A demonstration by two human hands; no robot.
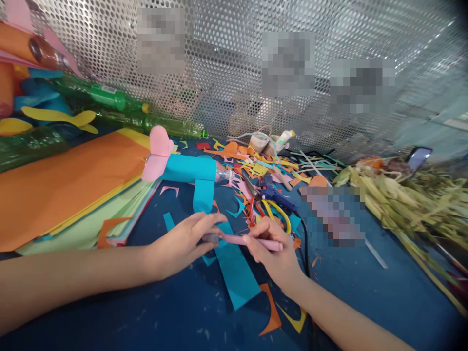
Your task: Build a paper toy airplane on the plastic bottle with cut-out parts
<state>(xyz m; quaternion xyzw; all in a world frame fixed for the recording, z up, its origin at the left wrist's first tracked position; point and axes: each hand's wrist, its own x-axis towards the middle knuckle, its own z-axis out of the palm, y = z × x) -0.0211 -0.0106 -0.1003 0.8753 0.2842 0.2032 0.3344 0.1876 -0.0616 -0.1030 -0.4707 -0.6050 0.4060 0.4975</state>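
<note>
My right hand (274, 253) grips a slim pink pen (239, 239), which lies nearly level with one end toward my left hand (183, 243). The fingers of that left hand are closed round a greyish pen cap (210, 238) at this end of the pen. Whether cap and pen touch I cannot tell. Beneath both hands a blue paper strip (239, 278) lies on the dark blue table. Beyond them rests a plastic bottle wrapped in blue paper (190, 168), with pink rounded paper pieces (159, 153) at its left end and a blue tab hanging in front.
Coloured paper sheets (73, 195) are stacked at left, green bottles (109, 97) behind them. Scissors (270, 209), a blue glue gun (278, 195) and paper scraps (256, 168) lie past my right hand. Dry husks (383, 200) and a phone (419, 161) are at right; perforated metal (226, 63) stands behind.
</note>
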